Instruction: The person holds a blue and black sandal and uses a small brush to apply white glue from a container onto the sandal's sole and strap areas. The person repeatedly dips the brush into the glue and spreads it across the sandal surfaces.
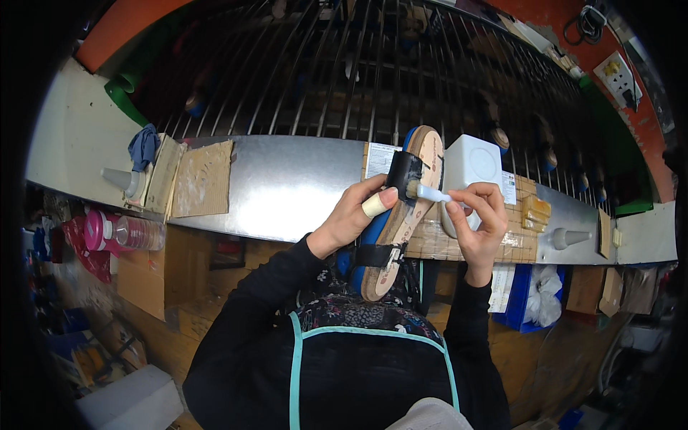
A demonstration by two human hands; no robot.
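Held at a tilt over the bench edge is a shoe last [373,228] in blue, with a tan insole board [406,228] on its upward face and black straps [380,255] folded over the board's edge. My left hand [354,215] grips its side by the wide black strap; pale tape wraps the thumb. Between the thumb and fingers of my right hand [479,218] is a small brush with a white handle [433,194]. Its bristles [413,188] touch the board beside the wide strap. Just behind my right hand stands a white plastic bottle [473,166], partly hidden by the fingers.
Beyond the metal bench [294,179] runs a rack of metal rollers [322,93] with several lasts on it. Cardboard [204,179] leans at left, and a yellowish block [535,213] lies at right near a grey cone [571,238]. Below are a pink-capped bottle [125,233] and a blue bin [516,308].
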